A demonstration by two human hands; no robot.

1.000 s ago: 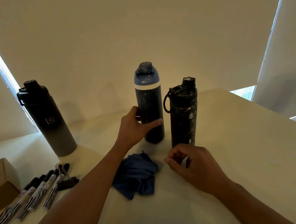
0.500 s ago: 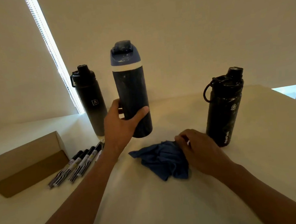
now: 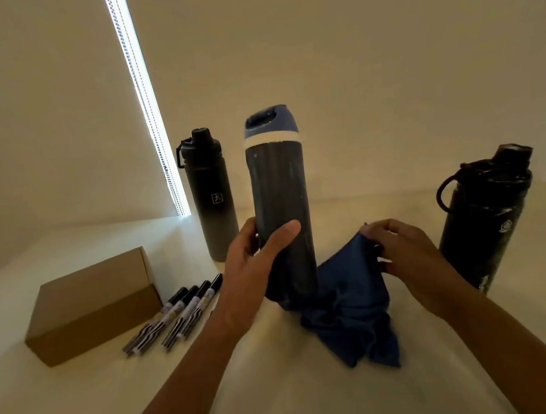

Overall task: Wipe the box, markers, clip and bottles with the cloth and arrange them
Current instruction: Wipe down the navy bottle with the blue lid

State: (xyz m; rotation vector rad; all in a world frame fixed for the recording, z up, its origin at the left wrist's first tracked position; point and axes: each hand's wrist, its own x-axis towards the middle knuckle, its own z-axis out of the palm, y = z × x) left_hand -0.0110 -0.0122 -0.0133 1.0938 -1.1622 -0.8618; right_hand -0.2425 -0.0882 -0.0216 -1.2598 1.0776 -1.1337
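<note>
Head view, cloth (image 3: 349,303) corner lifted (right hand (image 3: 408,260))

Left hand (image 3: 248,276) has lifted blue-capped bottle (image 3: 281,199) closer, right hand (image 3: 408,260) now pinching cloth (image 3: 348,296), raised beside it

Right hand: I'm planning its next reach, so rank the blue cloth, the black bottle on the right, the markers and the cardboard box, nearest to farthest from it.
1. blue cloth: pinched in the right hand itself.
2. right-side black bottle: just to its right.
3. markers: well to the left.
4. cardboard box: farthest left.
</note>
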